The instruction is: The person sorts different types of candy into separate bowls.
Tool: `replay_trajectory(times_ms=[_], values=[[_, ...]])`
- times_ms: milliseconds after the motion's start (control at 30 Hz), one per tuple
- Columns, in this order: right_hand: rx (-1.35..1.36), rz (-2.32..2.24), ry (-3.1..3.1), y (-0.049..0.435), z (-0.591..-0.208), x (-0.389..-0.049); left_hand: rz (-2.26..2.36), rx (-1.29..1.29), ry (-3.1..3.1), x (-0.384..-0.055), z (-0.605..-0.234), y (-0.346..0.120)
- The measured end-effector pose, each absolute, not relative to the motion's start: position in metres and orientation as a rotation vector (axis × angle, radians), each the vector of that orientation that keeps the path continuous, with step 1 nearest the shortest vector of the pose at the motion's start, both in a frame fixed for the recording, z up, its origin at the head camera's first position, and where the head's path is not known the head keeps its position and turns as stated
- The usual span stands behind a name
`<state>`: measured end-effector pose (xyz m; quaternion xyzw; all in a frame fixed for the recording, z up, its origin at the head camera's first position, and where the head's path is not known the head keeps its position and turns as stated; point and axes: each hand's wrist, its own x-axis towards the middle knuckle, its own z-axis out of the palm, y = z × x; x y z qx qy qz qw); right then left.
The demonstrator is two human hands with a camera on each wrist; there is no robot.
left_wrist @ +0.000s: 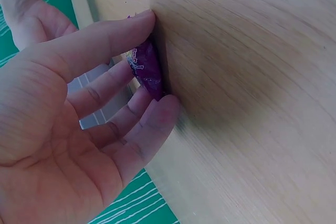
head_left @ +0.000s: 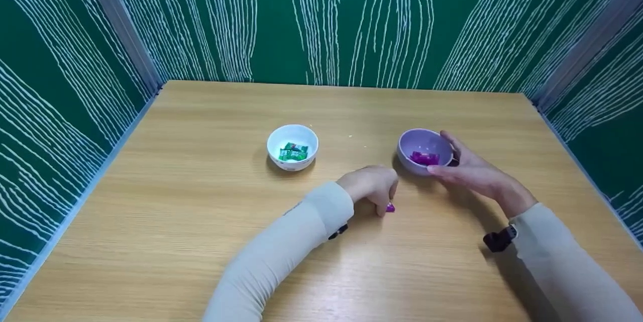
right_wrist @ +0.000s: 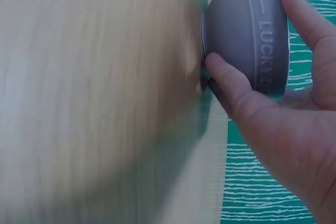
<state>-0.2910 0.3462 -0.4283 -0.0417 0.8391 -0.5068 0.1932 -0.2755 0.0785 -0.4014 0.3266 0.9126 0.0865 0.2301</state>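
Observation:
My left hand [head_left: 370, 186] reaches down to the wooden table, thumb and fingertips at the two ends of a purple-wrapped candy [left_wrist: 148, 69]. In the head view only a small bit of that wrapper shows beyond the fingers. To the right, my right hand [head_left: 474, 169] holds a purple bowl [head_left: 409, 148] by its side, the thumb near the rim. Raised lettering runs round the bowl's outside [right_wrist: 244, 30] in the right wrist view. Inside it lie purple-wrapped candies [head_left: 424, 158].
A white bowl [head_left: 274, 148] with several green-wrapped candies [head_left: 293, 152] stands left of the hands on the table [head_left: 201, 201]. Green walls with white wavy lines [head_left: 281, 20] border the table at the back and both sides.

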Motion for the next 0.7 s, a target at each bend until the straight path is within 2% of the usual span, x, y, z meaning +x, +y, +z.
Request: replay_trajectory(times_ms=[300,700], values=[[-0.106,-1.505,2.28,0.3524,-0.4299,-0.2888,0.301,0.846,2.485,-0.2749,-0.4015,0.0779],[-0.107,-1.529,2.262,0.3532,-0.4302,-0.2884,0.324,0.92,2.465,-0.2777,-0.3957,0.0782]])
